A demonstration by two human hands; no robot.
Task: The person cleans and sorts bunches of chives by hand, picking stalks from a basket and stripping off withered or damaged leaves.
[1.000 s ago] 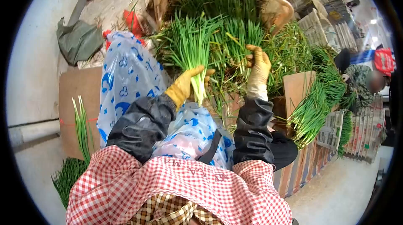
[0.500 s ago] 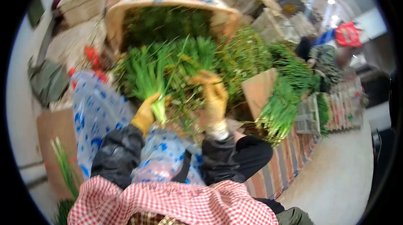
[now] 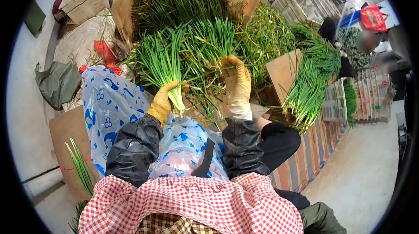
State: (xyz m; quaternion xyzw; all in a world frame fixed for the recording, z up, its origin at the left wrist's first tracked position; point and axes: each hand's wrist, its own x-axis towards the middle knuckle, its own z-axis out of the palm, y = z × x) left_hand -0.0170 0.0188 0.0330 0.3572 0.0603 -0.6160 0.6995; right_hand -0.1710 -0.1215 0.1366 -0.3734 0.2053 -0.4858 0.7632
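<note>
My left hand (image 3: pixel 162 103), in a yellow glove, is closed round the pale stem ends of a bunch of green stalks (image 3: pixel 168 59). The leafy tops of that bunch fan up and to the left. My right hand (image 3: pixel 237 81), gloved too, is raised over the edge of the loose greens (image 3: pixel 216 37) with its fingers curled; whether it pinches a thin stalk is too small to tell. Beyond both hands a tipped pale basket (image 3: pixel 252 0) holds more greens. Blue-patterned clear plastic (image 3: pixel 109 103) covers my lap and left side.
A board (image 3: pixel 283 70) stands right of the greens, beside a laid-out bunch (image 3: pixel 307 90). A white crate (image 3: pixel 334 98) and a person (image 3: pixel 353 46) are further right. At the left lie a dark green cloth (image 3: pixel 56 84) and a cardboard sheet (image 3: pixel 65 133) with a few stalks.
The view has shifted, so the basket and greens appear further left. My left hand still holds the bunch. My right hand's fingers remain curled near the pile.
</note>
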